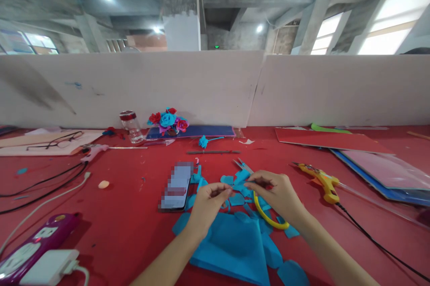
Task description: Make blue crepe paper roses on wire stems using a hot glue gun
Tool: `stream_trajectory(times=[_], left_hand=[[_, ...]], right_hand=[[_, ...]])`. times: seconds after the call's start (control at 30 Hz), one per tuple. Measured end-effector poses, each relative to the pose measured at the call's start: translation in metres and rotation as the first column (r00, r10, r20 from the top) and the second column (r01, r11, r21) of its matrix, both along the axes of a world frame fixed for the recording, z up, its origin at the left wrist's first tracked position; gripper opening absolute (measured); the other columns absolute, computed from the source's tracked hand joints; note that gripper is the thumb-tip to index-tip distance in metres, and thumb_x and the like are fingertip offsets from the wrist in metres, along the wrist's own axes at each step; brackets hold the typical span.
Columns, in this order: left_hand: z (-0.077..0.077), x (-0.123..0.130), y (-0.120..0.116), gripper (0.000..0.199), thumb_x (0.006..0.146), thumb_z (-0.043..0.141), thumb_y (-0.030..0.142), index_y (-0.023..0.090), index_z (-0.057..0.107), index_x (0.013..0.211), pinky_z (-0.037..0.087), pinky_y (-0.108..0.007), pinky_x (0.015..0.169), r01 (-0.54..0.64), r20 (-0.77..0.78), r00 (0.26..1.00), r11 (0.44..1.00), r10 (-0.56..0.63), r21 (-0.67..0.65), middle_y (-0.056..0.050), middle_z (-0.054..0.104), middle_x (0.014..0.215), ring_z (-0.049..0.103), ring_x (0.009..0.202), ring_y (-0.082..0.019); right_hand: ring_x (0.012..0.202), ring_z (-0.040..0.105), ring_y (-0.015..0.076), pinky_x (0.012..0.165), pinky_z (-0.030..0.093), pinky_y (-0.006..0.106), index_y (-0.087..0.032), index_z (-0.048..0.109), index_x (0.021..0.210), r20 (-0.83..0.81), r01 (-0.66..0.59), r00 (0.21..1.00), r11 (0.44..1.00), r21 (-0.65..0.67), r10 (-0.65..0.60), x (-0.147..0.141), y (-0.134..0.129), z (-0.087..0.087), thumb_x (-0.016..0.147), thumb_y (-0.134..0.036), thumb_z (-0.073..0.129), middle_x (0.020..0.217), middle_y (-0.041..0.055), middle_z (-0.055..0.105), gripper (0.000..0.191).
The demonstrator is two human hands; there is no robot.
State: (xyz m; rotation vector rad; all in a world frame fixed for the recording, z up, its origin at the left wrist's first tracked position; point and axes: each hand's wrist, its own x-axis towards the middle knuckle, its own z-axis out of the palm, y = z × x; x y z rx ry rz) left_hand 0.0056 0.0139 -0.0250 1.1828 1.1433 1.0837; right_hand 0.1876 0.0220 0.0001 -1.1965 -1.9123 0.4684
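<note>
Both hands meet above a scatter of blue paper pieces [237,199] on the red table. My left hand [210,205] is closed in a pinch at one end of a small blue piece [239,186]. The fingertips of my right hand [273,189] pinch its other end. Under the right hand lie scissors with a yellow handle [268,219], blades pointing away. Nearer to me is a larger folded blue sheet [231,245], with cut blue petals [293,273] beside it. A phone [177,187] lies left of the left hand.
A yellow glue gun [319,180] and coloured sheets [379,167] lie at the right. Paper flowers [168,120], a glass jar [131,127] and a blue flower on a stem [203,141] stand or lie behind. A purple power strip [40,243] and cables are at the left.
</note>
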Motion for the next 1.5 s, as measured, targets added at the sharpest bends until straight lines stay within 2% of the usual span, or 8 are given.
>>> stream_trajectory(times=[0.3,0.6,0.8,1.0,1.17,1.27,1.37,1.5], left_hand=[[0.001,0.000,0.000,0.017,0.067,0.063,0.031,0.014,0.067,0.071,0.032,-0.021,0.049,0.004,-0.038,0.999,1.000,-0.004,0.020,-0.001,0.062,0.061,0.045,0.051,-0.010],[0.000,0.000,-0.001,0.019,0.070,0.061,0.032,0.014,0.066,0.070,0.029,-0.021,0.048,0.029,-0.081,0.996,0.999,-0.026,0.042,0.002,0.055,0.056,0.040,0.051,-0.010],[0.001,0.000,-0.001,0.019,0.070,0.061,0.033,0.015,0.067,0.069,0.030,-0.021,0.049,0.028,-0.089,0.996,0.998,-0.022,0.063,0.001,0.057,0.058,0.041,0.051,-0.010],[0.006,0.000,-0.002,0.018,0.067,0.065,0.032,0.015,0.068,0.071,0.033,-0.021,0.050,0.029,0.025,0.999,0.999,-0.028,-0.042,-0.003,0.066,0.068,0.044,0.049,-0.009],[0.009,-0.004,-0.003,0.018,0.063,0.070,0.031,0.016,0.069,0.074,0.027,-0.017,0.044,0.072,0.173,0.984,0.976,-0.037,-0.204,-0.004,0.068,0.075,0.043,0.049,-0.005],[0.009,-0.004,-0.004,0.018,0.061,0.072,0.029,0.015,0.068,0.072,0.020,-0.015,0.040,0.116,0.246,0.968,0.963,-0.055,-0.243,-0.004,0.067,0.075,0.042,0.047,-0.003],[0.009,-0.004,-0.003,0.017,0.060,0.073,0.026,0.014,0.068,0.071,0.020,-0.014,0.039,0.138,0.292,0.954,0.956,-0.059,-0.259,-0.004,0.067,0.073,0.042,0.046,-0.002],[0.006,-0.004,-0.001,0.015,0.061,0.073,0.024,0.014,0.068,0.071,0.019,-0.012,0.037,0.170,0.331,0.941,0.941,-0.067,-0.292,-0.004,0.067,0.073,0.043,0.045,-0.001]], right_hand=[[0.058,0.060,0.0136,0.054,0.046,0.021,-0.019,0.065,0.073,0.041,0.009,0.999,0.999,0.043,-0.010,-0.002,-0.001,0.002,0.078,-0.034,0.058,0.066,0.0011,0.067,0.017],[0.051,0.052,0.0107,0.050,0.043,0.020,-0.019,0.061,0.070,0.046,0.026,0.999,0.998,0.052,-0.029,-0.003,-0.003,0.001,0.079,-0.037,0.057,0.058,-0.0010,0.061,0.020],[0.051,0.052,0.0107,0.051,0.042,0.020,-0.019,0.061,0.071,0.047,0.016,0.999,0.999,0.049,-0.019,-0.004,-0.003,0.000,0.080,-0.038,0.055,0.059,-0.0009,0.061,0.022],[0.049,0.047,0.0112,0.047,0.040,0.022,-0.019,0.060,0.074,-0.021,0.057,0.998,0.995,0.081,-0.055,0.000,-0.001,-0.002,0.075,-0.042,0.060,0.056,-0.0013,0.054,0.023],[0.062,0.051,0.0135,0.055,0.044,0.024,-0.019,0.062,0.082,-0.048,-0.011,0.999,0.997,0.077,0.015,0.007,-0.001,0.003,0.074,-0.041,0.063,0.077,0.0028,0.052,0.023],[0.060,0.048,0.0118,0.053,0.043,0.024,-0.019,0.060,0.076,-0.100,-0.072,0.992,0.997,0.024,0.074,0.007,-0.002,0.004,0.076,-0.040,0.060,0.077,0.0018,0.048,0.020],[0.059,0.045,0.0108,0.051,0.041,0.023,-0.019,0.057,0.070,-0.126,-0.102,0.987,0.995,0.017,0.104,0.004,-0.002,0.004,0.076,-0.039,0.060,0.075,0.0004,0.045,0.022],[0.060,0.046,0.0117,0.052,0.041,0.024,-0.019,0.056,0.068,-0.139,-0.080,0.987,0.996,0.024,0.083,0.002,-0.002,0.005,0.076,-0.042,0.060,0.074,0.0007,0.046,0.025]])
